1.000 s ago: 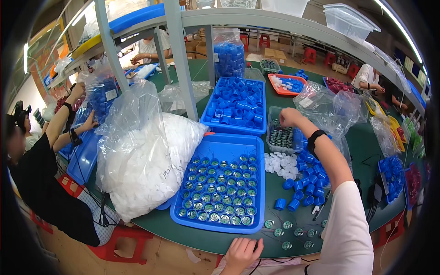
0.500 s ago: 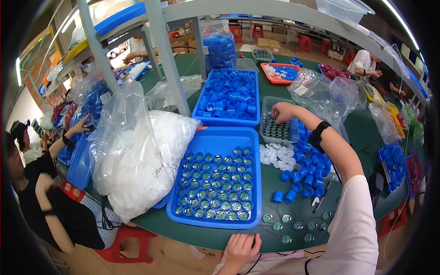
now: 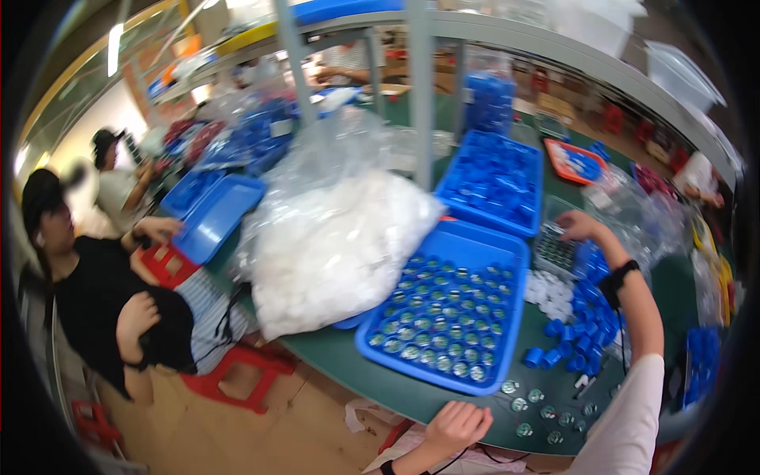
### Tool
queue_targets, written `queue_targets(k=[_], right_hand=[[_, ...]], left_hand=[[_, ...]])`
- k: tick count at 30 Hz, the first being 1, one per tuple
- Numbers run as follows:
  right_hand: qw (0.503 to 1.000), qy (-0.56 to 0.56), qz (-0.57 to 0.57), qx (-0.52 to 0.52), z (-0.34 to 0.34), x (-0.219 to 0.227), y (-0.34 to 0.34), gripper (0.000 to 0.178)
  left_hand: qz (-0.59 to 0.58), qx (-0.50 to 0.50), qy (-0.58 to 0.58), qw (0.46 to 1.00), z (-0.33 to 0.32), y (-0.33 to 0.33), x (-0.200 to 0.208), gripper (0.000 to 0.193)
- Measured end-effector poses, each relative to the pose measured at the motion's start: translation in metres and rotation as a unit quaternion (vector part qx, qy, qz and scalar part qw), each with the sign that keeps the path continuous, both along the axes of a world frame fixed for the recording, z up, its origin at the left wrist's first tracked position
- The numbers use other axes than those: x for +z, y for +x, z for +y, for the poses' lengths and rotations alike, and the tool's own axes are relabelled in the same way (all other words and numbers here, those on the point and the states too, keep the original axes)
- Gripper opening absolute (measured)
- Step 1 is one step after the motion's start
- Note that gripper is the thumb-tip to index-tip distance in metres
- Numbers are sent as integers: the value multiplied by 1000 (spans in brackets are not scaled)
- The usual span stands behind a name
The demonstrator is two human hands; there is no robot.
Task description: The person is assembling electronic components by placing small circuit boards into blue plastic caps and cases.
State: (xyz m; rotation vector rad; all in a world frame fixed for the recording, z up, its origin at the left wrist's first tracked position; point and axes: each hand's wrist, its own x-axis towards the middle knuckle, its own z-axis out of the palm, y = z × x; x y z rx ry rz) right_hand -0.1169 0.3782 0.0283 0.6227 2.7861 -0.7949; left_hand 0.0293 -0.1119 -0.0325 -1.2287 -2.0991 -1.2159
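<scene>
Blue plastic cups with green boards [image 3: 439, 323] mostly fill the blue rectangular tray [image 3: 475, 240]; loose round boards [image 3: 547, 412] remain outside. Left hand [image 3: 457, 426] curled; right hand [image 3: 582, 227], hold unclear.

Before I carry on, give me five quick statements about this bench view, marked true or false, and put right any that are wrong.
1. The right hand is at the clear container. True.
2. The left hand is inside the clear container. False: the left hand is by the near edge of the green table.
3. White discs lie beside loose blue cups. True.
4. The big clear bag is filled with red pieces. False: the big clear bag is filled with white pieces.
5. Loose round circuit boards lie on the table, outside the near blue tray. True.
</scene>
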Motion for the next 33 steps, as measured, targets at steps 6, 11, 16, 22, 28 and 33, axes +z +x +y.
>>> queue_targets(k=[6,11,16,22,28,33], right_hand=[[994,23,107,-28,14,46,39,37],[990,68,-50,-112,-7,86,41,41],[990,99,-18,-95,-59,137,8,39],[990,89,-4,-106,-124,123,23,36],[986,79,22,-143,-150,128,49,34],[973,87,21,-212,-100,102,79,32]], left_hand=[[29,15,24,999,1,10,-21,11],[36,-8,14,999,13,25,-60,22],[23,-46,31,998,-11,12,-23,17],[2,-82,9,997,-1,7,-43,18],[15,-56,-2,998,1,18,-44,22],[10,-89,-49,995,-7,8,-27,9]])
